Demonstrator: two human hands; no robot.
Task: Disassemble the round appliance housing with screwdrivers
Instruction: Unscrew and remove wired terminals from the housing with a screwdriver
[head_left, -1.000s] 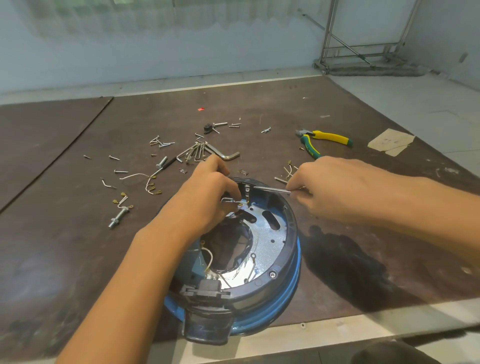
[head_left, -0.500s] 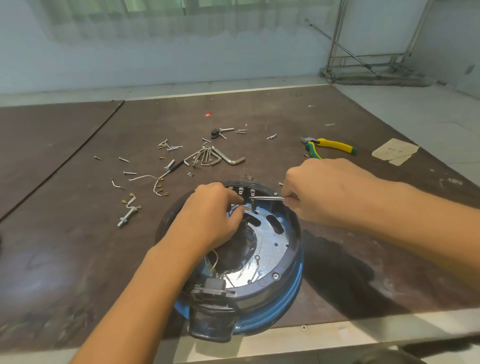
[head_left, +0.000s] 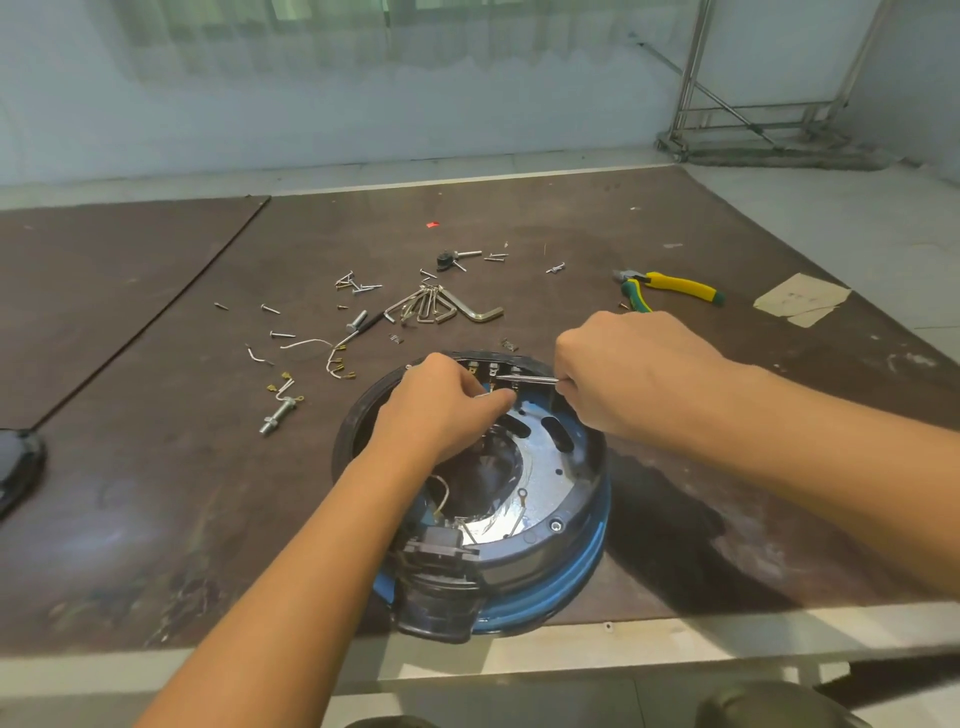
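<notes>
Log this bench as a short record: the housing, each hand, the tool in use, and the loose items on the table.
housing: round, blue and black, open side up, at the near edge of the table
left hand: fingers curled inside the far rim; what they hold is hidden
right hand: grips the screwdriver
screwdriver: thin metal shaft, about level, tip toward the left hand
loose items: pliers, hex keys, screws, bolt, paper, all beyond the housing
</notes>
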